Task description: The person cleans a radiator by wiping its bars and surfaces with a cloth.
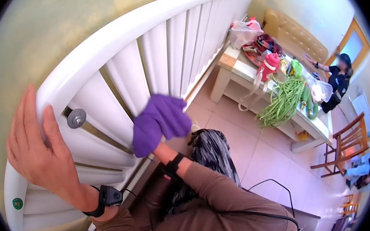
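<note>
My left hand [39, 143] rests over the curved top rail of a white radiator [85, 55], its fingers on the wall side and its thumb on the front. A round metal bolt [76, 118] sits in a gap just right of that thumb. My right hand [162, 145] is mostly hidden by a purple cloth [160, 120], which it holds against the radiator's slats. The cloth is slightly blurred and one corner sticks out toward the right.
A low table [228, 66] carries green beans [284, 99], cucumbers [311, 107], a pink bottle [269, 65] and plastic bags [245, 33]. Beyond are a tan sofa [293, 33], a person [337, 79] in black and a wooden chair [345, 145]. A pipe [139, 175] runs below the radiator.
</note>
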Action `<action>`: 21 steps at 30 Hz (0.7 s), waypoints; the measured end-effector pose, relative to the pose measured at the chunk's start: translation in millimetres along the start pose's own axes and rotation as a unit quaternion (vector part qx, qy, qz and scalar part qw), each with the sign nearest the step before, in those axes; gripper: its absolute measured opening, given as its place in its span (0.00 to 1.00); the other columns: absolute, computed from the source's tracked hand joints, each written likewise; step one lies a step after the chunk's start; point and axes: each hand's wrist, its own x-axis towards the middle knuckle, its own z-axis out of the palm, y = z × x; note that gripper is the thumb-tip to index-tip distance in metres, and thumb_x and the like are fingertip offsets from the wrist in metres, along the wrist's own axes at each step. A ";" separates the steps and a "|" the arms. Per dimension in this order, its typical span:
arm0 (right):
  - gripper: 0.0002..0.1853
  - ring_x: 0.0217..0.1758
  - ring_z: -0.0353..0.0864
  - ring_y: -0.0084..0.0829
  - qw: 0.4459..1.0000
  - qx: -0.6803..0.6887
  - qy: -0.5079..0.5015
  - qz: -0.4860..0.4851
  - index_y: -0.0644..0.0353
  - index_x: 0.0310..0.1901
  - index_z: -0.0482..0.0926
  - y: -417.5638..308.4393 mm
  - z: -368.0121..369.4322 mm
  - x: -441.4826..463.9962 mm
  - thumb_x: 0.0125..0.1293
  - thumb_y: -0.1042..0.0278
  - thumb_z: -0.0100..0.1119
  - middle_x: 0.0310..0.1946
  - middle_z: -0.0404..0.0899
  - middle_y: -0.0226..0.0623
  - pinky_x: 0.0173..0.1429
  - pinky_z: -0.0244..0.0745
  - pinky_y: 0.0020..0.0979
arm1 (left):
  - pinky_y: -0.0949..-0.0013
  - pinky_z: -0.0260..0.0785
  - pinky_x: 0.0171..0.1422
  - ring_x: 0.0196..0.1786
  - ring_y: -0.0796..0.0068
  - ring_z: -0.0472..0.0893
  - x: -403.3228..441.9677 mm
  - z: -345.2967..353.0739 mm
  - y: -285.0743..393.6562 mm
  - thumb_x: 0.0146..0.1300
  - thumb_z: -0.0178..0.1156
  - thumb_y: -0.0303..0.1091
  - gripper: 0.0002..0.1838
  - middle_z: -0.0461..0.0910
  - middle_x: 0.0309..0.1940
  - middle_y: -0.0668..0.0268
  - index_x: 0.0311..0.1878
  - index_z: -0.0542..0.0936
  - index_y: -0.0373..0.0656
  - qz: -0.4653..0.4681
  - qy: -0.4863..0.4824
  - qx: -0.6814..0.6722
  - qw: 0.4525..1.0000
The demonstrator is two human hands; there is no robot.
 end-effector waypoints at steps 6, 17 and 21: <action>0.12 0.47 0.70 0.41 0.972 -0.112 -0.184 0.097 0.63 0.43 0.71 6.6 26.7 -39.5 0.55 0.75 0.49 0.42 0.71 0.46 0.51 0.65 0.37 | 0.69 0.64 0.50 0.45 0.70 0.78 -0.2 5.7 -4.9 0.64 0.55 0.39 0.13 0.81 0.44 0.71 0.49 0.80 0.47 0.025 0.005 0.029 0.999; 0.16 0.57 0.64 0.44 0.959 0.139 0.145 0.201 0.64 0.51 0.66 14.8 -14.6 55.2 0.61 0.74 0.46 0.49 0.66 0.49 0.60 0.59 0.37 | 0.68 0.64 0.51 0.46 0.70 0.77 1.0 2.6 -2.1 0.63 0.55 0.38 0.14 0.80 0.45 0.71 0.50 0.79 0.49 0.020 0.020 0.022 0.999; 0.27 0.69 0.52 0.39 0.971 -0.042 0.234 0.016 0.65 0.65 0.52 33.2 -38.9 139.2 0.66 0.70 0.44 0.65 0.53 0.48 0.70 0.50 0.30 | 0.69 0.64 0.50 0.45 0.72 0.77 0.3 0.8 -3.7 0.63 0.55 0.42 0.14 0.80 0.44 0.71 0.49 0.80 0.49 0.016 0.023 0.017 0.999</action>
